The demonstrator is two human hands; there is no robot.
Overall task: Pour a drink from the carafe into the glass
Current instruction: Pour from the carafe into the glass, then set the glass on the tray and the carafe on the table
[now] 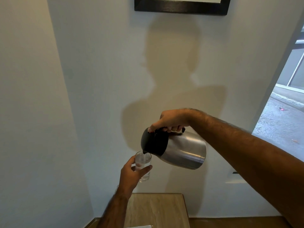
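Observation:
My right hand (171, 120) grips the black handle of a steel carafe (184, 150) with a black top. The carafe is tipped over to the left, its spout right above the rim of a clear glass (143, 159). My left hand (131, 175) holds that glass upright in the air, fingers wrapped around its lower half. Clear liquid shows inside the glass. Both are raised well above the table.
A light wooden table (156, 209) lies below my hands against a pale wall. A dark picture frame (181, 7) hangs high on the wall. A window (286, 102) opens at the right. White paper (139, 226) pokes in at the bottom edge.

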